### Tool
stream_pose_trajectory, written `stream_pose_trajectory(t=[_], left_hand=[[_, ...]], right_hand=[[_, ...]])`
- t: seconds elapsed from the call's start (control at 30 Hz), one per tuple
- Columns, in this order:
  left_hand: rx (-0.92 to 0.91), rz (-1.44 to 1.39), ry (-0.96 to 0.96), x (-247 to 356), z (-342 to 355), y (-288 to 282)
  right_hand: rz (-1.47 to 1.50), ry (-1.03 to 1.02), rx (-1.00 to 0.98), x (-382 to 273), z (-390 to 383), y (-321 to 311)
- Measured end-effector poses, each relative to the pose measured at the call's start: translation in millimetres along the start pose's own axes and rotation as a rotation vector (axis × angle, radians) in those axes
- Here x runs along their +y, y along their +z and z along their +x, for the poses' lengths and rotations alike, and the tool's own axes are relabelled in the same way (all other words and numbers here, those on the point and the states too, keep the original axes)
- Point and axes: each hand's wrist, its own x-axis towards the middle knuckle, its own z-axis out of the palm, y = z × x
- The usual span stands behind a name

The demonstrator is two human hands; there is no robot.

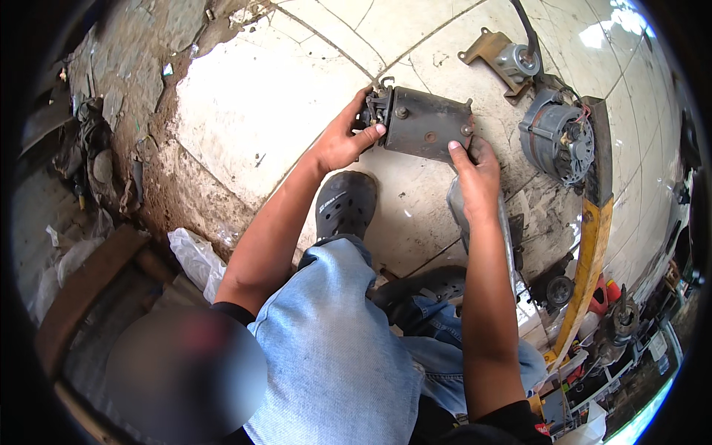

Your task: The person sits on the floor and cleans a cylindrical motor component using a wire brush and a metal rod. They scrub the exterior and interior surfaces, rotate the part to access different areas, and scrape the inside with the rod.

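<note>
A dark, cylindrical electric motor (430,122), with bolt heads on its worn metal casing, is held sideways between my two hands. My left hand (348,137) is closed around its left end, where brackets and small fittings are exposed, its thumb lying along the near side. At the opposite end, my right hand (478,174) grips the casing from below, thumb on the near lower edge. The fingers behind the motor are partly hidden. Below my right hand, a grey metal piece (458,204) shows partly behind my forearm.
To the right sit a grey alternator (556,141) and a small motor on a brown bracket (512,67). A yellow and black bar (593,245) runs beside them. Tools and parts crowd the lower right. A white plastic bag (199,259) and a wooden piece (89,297) lie left.
</note>
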Motion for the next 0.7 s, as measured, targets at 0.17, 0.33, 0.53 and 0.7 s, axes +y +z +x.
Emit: stream_pose_trajectory(t=[0.17,0.33,0.53,0.7], left_hand=[[0.005,0.008,-0.032,-3,1,0],[0.007,0.025,-0.022,-9,3,-1],[0.007,0.025,-0.009,-7,2,-1],[0.007,0.017,-0.045,2,0,0]], right_hand=[[0.015,0.047,-0.012,2,-4,-2],[-0.02,0.051,0.009,-3,-4,0],[-0.094,-0.025,0.083,3,-2,-1],[-0.241,-0.182,0.192,-1,-4,-1]])
